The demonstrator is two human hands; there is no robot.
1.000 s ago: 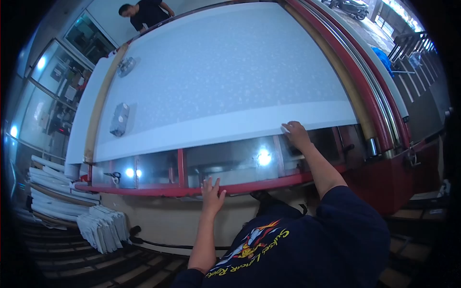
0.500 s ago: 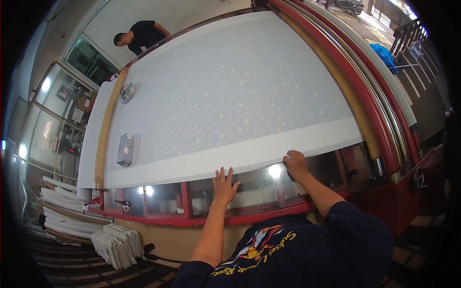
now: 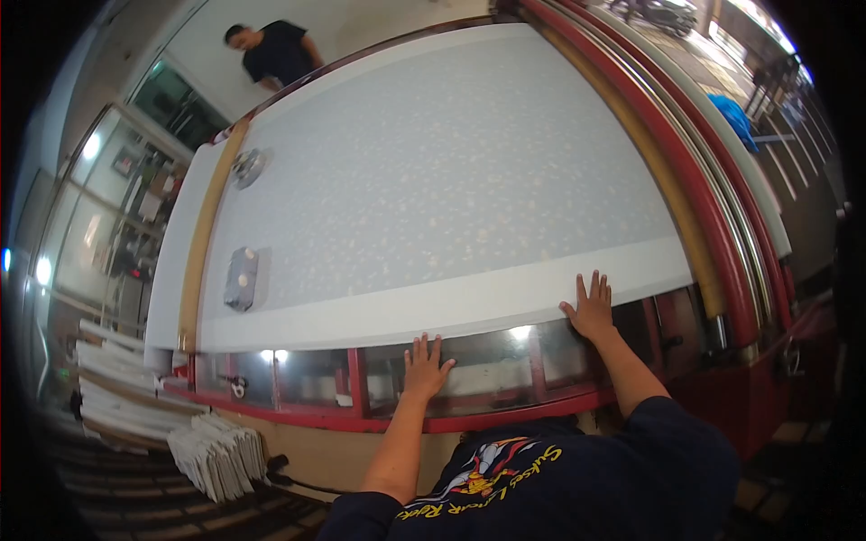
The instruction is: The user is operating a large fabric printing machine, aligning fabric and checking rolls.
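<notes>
A wide pale sheet (image 3: 433, 171) with a speckled grey pattern and a plain white border covers the red-framed table. My left hand (image 3: 423, 368) lies with fingers spread at the sheet's near edge, its fingertips at the border and its palm over the glossy panel below. Farther right, my right hand (image 3: 592, 309) is stretched out flat, fingers apart, on the white border near the edge. Neither hand holds anything. Toward the left end of the sheet rest a grey block-shaped weight (image 3: 241, 279) and a rounder metallic object (image 3: 246, 168).
A brown tube (image 3: 213, 230) crosses the left end; red and metal rollers (image 3: 686, 171) line the right. Scissors (image 3: 237, 386) lie on the near ledge. White rolls (image 3: 113, 379) and folded bundles (image 3: 219, 455) stand at lower left. Another person (image 3: 275, 52) stands beyond the far edge.
My right hand has moved right and opened from a curled grip at the edge to lie flat on the border. My left hand stays spread. The other person has straightened up somewhat.
</notes>
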